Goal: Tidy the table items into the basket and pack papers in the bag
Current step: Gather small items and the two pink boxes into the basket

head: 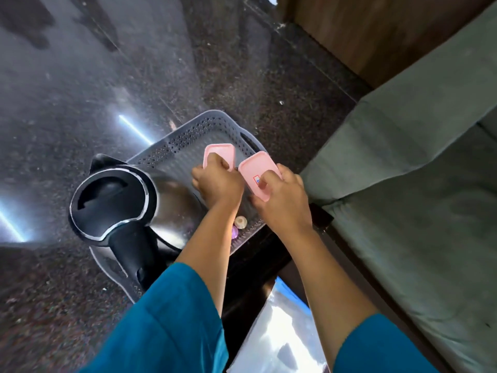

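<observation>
- The basket (188,131), grey plastic with perforated walls, sits on the dark table (251,265), beside the grey-green sofa (403,184).
- Both hands are over the far half of the basket, each gripping a flat pink plastic box with rounded corners.
- The left hand (217,183) has its fingers curled over the near edge of the plain pink box (219,152). This box is inside the basket, close to the far wall. Whether it rests on the basket floor cannot be told.
- The right hand (279,201) pinches the labelled pink box (254,170), with the thumb on top beside a small red-and-blue sticker and the fingers wrapped round its right edge.
- This second box is tilted, above the basket's right rim and just beside the first one. Whether the two boxes touch cannot be told.
- A steel kettle (115,203) with a black lid and handle stands in the near left part of the basket, just beside the left forearm.
- Two small round things lie on the basket floor between the forearms: a pale shell-like one (240,221) and a purple one (234,233), touching or nearly so.
- Teal sleeves (166,324) cover both arms down to mid-forearm.
- A glossy pale sheet (285,332) with a blue edge lies on the near table. Whether it is paper or a bag is unclear.
- Speckled dark stone floor (80,90) fills the left side.
</observation>
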